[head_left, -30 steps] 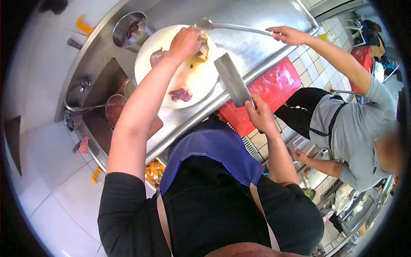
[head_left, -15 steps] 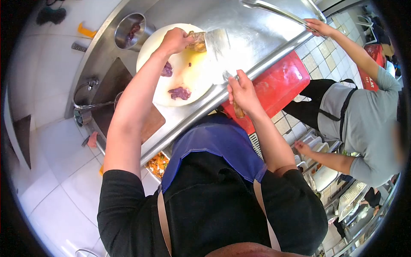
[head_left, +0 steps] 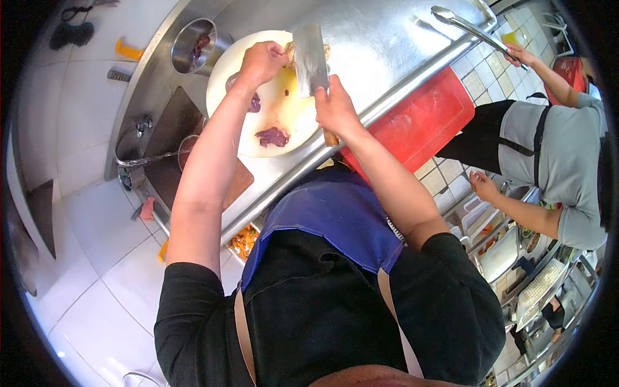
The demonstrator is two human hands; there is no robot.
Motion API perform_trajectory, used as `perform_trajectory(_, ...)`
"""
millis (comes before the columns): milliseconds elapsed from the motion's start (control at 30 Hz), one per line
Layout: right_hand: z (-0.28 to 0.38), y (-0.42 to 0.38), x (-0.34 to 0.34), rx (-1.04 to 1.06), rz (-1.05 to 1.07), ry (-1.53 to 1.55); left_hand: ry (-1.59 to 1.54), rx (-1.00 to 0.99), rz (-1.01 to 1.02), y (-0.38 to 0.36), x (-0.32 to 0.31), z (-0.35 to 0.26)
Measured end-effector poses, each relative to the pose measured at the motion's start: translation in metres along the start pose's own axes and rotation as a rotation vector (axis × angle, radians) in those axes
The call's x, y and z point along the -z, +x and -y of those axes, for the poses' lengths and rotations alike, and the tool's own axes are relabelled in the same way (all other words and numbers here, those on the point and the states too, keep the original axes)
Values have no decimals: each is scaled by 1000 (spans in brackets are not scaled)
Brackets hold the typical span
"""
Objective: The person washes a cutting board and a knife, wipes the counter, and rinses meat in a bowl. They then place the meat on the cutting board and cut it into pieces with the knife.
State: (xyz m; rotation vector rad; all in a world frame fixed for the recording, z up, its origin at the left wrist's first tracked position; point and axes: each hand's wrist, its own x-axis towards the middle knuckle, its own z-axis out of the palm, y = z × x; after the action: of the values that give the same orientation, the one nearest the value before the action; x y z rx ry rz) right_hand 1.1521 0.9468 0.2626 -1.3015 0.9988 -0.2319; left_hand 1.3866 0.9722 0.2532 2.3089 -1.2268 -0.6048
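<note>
My right hand (head_left: pixel 336 111) is closed round the wooden handle of a cleaver (head_left: pixel 311 59). Its broad blade stands across a yellowish-brown piece of meat (head_left: pixel 290 54) and hides the middle of it. At the left end of that piece, the fingers of my left hand (head_left: pixel 263 63) pinch it against a round white chopping board (head_left: pixel 303 132). Dark red-purple meat (head_left: pixel 273 137) lies near the board's front edge, and another dark piece (head_left: pixel 255 103) shows partly behind my left forearm. Yellowish juice stains the board's middle.
A metal pot (head_left: pixel 195 46) with dark pieces inside stands left of the board on the steel counter (head_left: pixel 380 39). A red bin (head_left: pixel 419 126) sits below the counter's front edge. To the right, a co-worker (head_left: pixel 567 148) holds metal tongs (head_left: pixel 480 39) over the counter's end.
The cleaver has moved left and its blade now stands more upright over the meat, with my right hand nearer the board. The co-worker and the tongs have shifted right.
</note>
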Motion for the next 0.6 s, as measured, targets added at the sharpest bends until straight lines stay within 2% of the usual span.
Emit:
perform_trajectory(167,-14,-1,-12,84,-47,-203,77,11,47,9,10,-21)
perform_trajectory(267,-9,-10,-16,-3,-3,-223,171,-21,105,14,10,-19)
perform_trajectory(333,-4,9,-25,46,-50,-257,99,59,97,17,9,-18)
perform_trajectory(433,34,22,-25,-46,13,-128,88,40,75,25,10,-6)
perform_trajectory(533,30,35,-29,-54,5,-62,62,81,78,28,11,-1)
perform_trajectory(600,27,16,-24,-67,26,-94,2,133,116,23,10,0)
